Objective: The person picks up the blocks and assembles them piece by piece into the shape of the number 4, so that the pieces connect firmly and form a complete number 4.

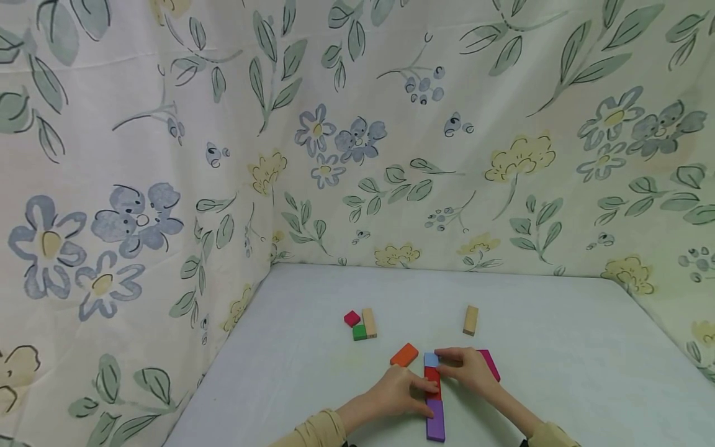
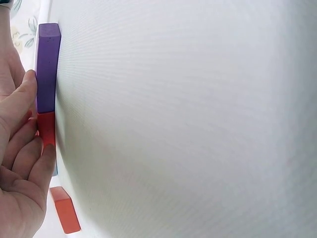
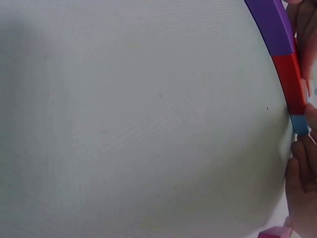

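Three wooden blocks lie end to end in a row: a purple block [image 1: 436, 422] nearest, a red block [image 1: 432, 375] in the middle and a short light blue block [image 1: 431, 359] at the far end. My left hand [image 1: 393, 393] holds the red block, its fingers reaching over it, and a digit touches the purple block's left side. At the far end, my right hand [image 1: 466, 367] pinches the light blue block. In the right wrist view the red block [image 3: 290, 83] meets the purple block [image 3: 273, 25] without a visible gap. Fingers partly hide the red block.
An orange block [image 1: 404, 354] lies left of the row. A magenta block [image 1: 489, 365] shows behind the right hand. Farther back are a small red block [image 1: 352, 318], a green block [image 1: 360, 333] and two natural wood blocks [image 1: 370, 323]. Floral cloth [image 1: 357, 205] surrounds the white table [image 1: 279, 347].
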`<state>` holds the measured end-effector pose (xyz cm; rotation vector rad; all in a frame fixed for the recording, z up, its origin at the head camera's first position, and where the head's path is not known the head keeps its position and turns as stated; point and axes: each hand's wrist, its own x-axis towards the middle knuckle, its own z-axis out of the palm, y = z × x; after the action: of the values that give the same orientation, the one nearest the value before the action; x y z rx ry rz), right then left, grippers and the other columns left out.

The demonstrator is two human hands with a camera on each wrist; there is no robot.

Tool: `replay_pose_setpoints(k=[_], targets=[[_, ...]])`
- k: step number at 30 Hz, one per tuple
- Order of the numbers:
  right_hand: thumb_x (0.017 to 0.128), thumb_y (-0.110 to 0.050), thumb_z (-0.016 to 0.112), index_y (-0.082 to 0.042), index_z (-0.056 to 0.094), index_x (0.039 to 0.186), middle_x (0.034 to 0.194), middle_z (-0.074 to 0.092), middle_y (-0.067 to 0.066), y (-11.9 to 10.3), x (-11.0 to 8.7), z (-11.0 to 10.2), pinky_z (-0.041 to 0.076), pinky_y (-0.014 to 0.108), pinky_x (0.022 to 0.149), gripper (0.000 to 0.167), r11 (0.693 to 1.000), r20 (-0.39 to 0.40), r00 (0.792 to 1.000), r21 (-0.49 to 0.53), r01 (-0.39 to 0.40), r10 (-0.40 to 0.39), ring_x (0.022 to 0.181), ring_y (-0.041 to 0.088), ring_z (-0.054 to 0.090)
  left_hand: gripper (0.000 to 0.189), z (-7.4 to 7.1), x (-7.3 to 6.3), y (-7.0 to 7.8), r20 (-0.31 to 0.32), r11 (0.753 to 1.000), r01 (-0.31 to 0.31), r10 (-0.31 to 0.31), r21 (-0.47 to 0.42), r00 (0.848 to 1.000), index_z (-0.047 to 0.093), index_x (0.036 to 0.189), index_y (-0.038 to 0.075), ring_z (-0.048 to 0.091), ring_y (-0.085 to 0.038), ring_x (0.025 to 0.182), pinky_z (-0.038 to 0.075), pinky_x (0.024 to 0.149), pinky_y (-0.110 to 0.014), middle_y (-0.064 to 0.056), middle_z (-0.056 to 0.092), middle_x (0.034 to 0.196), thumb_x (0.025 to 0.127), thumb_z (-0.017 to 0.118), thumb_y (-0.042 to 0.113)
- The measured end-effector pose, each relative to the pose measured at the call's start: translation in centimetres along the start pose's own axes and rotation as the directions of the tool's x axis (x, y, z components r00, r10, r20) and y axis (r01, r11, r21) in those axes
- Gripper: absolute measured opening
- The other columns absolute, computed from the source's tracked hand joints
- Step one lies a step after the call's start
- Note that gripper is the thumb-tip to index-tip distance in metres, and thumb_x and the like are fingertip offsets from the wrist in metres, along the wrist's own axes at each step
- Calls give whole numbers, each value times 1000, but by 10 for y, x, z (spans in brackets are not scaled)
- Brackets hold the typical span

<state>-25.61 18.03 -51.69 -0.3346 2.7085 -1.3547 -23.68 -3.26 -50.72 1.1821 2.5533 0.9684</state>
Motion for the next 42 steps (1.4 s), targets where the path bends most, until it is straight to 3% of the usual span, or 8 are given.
replay_pose_setpoints(k=[6,16,24,35,42], targets=[[79,-18,76,-1,68,114,110,70,17,-2,-2,1,56,33,79,39,1000,-29,999,0,-14,14,100,29,67,42,1,0,0,0,1000,4,-4,7,1000,71,114,17,58,7,106,45,84,-8,7,71,107,74,80,29],[79,-21,76,-5,68,115,112,70,12,-4,-4,4,55,36,85,41,998,-149,988,51,-29,37,104,28,66,42,0,0,-2,-7,999,-24,24,25,1000,70,114,17,58,8,105,44,83,-6,8,72,106,75,79,29],[80,-24,75,-5,67,116,115,69,13,-9,-8,2,55,37,85,42,996,-161,985,77,-51,63,105,28,65,42,1,1,-3,-5,1000,-19,19,17,1000,70,114,18,59,6,106,45,84,-7,7,71,107,75,79,29],[81,-26,75,-4,67,117,115,69,13,-15,-19,-8,54,38,86,43,1000,-205,979,23,-5,9,105,29,66,42,3,1,-4,4,1000,-7,7,11,1000,70,114,18,59,7,105,45,84,-7,8,71,107,75,79,30],[81,-27,74,-5,66,118,115,69,12,-14,-24,-13,54,36,86,43,999,-224,974,-30,-43,35,104,27,66,42,3,2,-5,9,1000,3,-3,3,1000,70,114,18,58,7,106,45,85,-8,9,71,108,74,80,29]])
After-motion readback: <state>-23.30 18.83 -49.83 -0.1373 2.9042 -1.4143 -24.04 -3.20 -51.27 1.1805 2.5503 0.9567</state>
